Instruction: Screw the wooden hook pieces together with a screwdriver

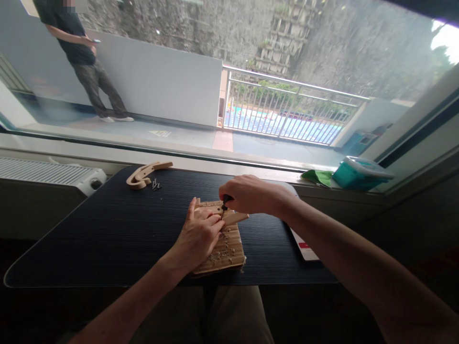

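Note:
My right hand [242, 193] is closed round the dark handle of a screwdriver [224, 200]. Its shaft points down at a pale wooden piece [234, 219], close to my left fingertips. My left hand [202, 234] presses and holds that piece from the left, one finger sticking up. Beneath lies a corrugated cardboard pad [229, 258], strewn with small crumbs and pitted on top. Part of the wooden piece is hidden under my left fingers. Where the screwdriver tip meets the wood is too small to make out.
On the dark table [107, 229], a curved wooden piece [138, 177] lies near several screws [156, 185]. A pale flat object [304, 248] lies under my right forearm. A teal box [360, 173] and green cloth [317, 177] rest on the sill. Outside the window stands a person [77, 48].

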A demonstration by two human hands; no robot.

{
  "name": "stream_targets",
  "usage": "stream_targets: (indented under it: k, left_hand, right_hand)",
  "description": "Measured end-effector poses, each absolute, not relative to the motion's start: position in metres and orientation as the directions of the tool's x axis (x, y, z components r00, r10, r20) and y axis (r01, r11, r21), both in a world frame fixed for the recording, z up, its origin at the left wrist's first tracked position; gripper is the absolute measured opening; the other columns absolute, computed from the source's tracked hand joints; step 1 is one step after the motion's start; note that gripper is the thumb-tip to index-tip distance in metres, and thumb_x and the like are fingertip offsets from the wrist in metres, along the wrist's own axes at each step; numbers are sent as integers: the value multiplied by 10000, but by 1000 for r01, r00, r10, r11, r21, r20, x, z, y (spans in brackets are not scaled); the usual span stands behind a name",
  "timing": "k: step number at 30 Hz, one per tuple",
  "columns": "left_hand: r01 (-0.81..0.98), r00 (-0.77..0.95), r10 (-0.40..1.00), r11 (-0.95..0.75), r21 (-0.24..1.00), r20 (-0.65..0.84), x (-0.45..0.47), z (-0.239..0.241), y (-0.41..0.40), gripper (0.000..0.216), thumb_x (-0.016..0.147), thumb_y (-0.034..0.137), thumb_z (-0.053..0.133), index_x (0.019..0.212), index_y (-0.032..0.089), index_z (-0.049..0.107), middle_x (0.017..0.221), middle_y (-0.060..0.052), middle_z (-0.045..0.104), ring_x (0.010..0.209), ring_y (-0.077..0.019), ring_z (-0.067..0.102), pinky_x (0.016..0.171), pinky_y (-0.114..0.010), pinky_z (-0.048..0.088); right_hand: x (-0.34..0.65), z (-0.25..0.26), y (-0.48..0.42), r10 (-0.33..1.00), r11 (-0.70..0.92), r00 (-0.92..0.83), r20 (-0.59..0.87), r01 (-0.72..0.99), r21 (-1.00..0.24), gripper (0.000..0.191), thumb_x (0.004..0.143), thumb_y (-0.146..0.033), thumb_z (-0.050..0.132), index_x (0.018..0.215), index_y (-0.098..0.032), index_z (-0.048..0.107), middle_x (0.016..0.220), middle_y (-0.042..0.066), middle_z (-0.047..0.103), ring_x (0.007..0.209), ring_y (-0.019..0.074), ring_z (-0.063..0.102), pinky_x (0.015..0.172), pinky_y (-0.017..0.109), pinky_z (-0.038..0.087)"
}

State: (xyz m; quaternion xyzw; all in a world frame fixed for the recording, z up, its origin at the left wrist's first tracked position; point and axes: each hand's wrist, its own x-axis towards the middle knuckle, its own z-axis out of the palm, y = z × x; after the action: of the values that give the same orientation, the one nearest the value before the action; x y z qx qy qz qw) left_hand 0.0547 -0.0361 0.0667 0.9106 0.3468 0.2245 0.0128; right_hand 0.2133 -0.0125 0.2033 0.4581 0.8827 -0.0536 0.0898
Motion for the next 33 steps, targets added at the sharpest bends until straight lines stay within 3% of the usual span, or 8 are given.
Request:
stream_targets:
  k: [8, 14, 22, 27, 33]
  left_hand:
    - [640, 658, 639, -753, 152, 397, 54, 64, -35, 228, 855, 167, 560, 1039, 233, 677, 1015, -34, 714, 1074, -257, 581, 1139, -664, 31]
    - [641, 664, 642, -753, 151, 384, 55, 64, -35, 219, 861, 166, 555, 1035, 224, 675, 1027, -31, 714, 1092, -262, 573, 1140, -660, 12]
    - [639, 670, 645, -753, 155, 368, 53, 65, -36, 205, 868, 171, 555, 1030, 235, 664, 1074, -21, 711, 1103, -252, 571, 1138, -650, 33]
    - [636, 680, 649, -754, 166, 341, 53, 65, -33, 221, 856, 162, 567, 1039, 243, 661, 1089, -16, 711, 1129, -250, 567, 1134, -649, 30]
    - [634, 658, 656, -748, 197, 371, 52, 74, -31, 213, 831, 153, 580, 983, 265, 678, 1163, -16, 677, 1166, -247, 543, 1128, -642, 62]
  right_hand:
    - [210, 205, -19, 778, 608, -591, -211, 794, 19, 324, 781, -109, 477, 992, -202, 704, 992, 71, 712, 822, 159, 586, 599, 274, 293]
    - [208, 207, -18, 781, 600, -575, -245, 799, 39, 312, 786, -117, 476, 969, -187, 718, 920, 81, 717, 763, 155, 576, 589, 276, 294]
    - [225, 205, -12, 792, 555, -557, -250, 827, -86, 276, 781, -217, 538, 964, -223, 744, 860, 33, 713, 688, 123, 542, 587, 254, 318]
    - [247, 207, -18, 849, 504, -521, -81, 847, -171, 259, 802, -237, 536, 944, -202, 750, 771, 28, 699, 618, 106, 518, 582, 250, 322]
    - [279, 185, -30, 932, 362, -322, 167, 846, -391, 242, 812, -273, 564, 965, -190, 731, 769, 22, 703, 635, 112, 558, 603, 238, 370]
